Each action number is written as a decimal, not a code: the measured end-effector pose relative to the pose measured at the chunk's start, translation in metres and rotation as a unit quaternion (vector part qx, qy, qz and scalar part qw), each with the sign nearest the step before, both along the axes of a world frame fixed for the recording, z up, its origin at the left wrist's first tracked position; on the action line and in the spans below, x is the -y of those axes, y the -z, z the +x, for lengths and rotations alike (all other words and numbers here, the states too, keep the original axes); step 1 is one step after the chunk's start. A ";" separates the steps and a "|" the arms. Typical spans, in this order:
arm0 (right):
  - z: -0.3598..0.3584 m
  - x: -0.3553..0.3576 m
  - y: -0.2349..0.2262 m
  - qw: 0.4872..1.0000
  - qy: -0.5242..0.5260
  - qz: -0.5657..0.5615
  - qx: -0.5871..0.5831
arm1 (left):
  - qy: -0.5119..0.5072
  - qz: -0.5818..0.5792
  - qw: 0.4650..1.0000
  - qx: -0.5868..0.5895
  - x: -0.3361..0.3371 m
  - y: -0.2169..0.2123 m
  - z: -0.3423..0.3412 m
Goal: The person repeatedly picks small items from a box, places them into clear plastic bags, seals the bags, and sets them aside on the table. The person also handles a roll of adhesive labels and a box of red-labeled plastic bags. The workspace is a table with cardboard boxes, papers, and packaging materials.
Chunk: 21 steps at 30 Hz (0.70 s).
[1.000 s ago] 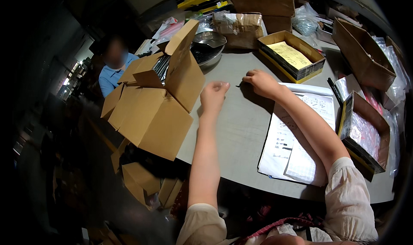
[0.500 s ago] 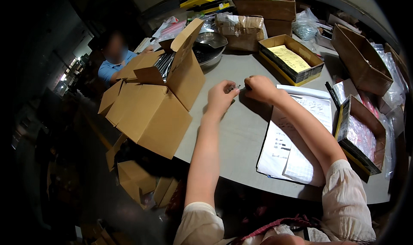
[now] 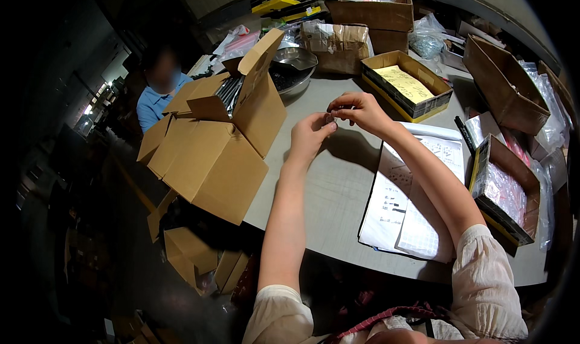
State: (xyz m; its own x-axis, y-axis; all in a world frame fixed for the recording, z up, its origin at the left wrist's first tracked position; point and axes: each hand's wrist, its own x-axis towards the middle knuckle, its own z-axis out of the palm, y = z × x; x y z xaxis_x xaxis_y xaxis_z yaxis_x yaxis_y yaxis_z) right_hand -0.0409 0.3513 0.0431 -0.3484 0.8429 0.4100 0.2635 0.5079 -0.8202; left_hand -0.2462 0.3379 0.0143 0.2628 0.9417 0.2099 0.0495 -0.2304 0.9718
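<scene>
My left hand (image 3: 309,136) is closed in a pinch around a small shiny thing (image 3: 330,120), partly see-through; its kind is too small to tell. My right hand (image 3: 357,110) meets it from the right, with thumb and fingertips pinched together just above the left fingertips. Whatever lies between the right fingertips is too small to make out. Both hands are held over the grey table (image 3: 326,205). Below my right forearm lies a stack of printed sheets (image 3: 393,205) on a clipboard or folder, partly covered by the arm's shadow.
Left stands an open cardboard box (image 3: 223,168) with dark strips inside; behind it is a metal bowl (image 3: 296,84) of dark pieces. Ahead is a shallow box (image 3: 408,85) with a yellow note. A shallow box of plastic bags (image 3: 506,193) stands right. Across the table sits a person (image 3: 158,99).
My right hand has lifted and moved left, from the table beside my left hand to its fingertips. My left hand has barely moved. The co-worker's arm has drawn back from the box.
</scene>
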 end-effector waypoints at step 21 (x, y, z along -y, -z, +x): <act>-0.011 -0.010 0.052 0.897 0.073 0.241 0.363 | -0.192 0.067 0.968 -0.145 0.004 -0.001 -0.006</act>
